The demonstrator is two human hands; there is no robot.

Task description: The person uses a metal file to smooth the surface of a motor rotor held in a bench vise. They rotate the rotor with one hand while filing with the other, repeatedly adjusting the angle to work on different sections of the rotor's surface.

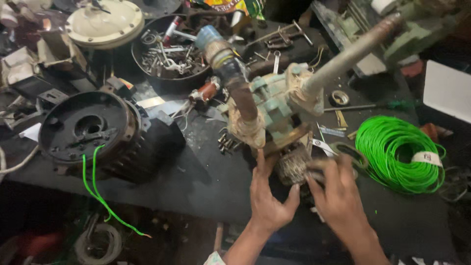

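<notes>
Your hands at the old pump
Left hand (267, 196) cups the pump (274, 110) base, fingers spread; right hand (338, 194) pinches a blurred tool (343, 157) beside it.

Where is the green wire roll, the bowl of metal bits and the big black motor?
green wire coil (398, 153), head view, on its looped strands.
bowl of metal parts (169, 78), head view, its front wall.
black motor housing (91, 128), head view, its round face.
</notes>
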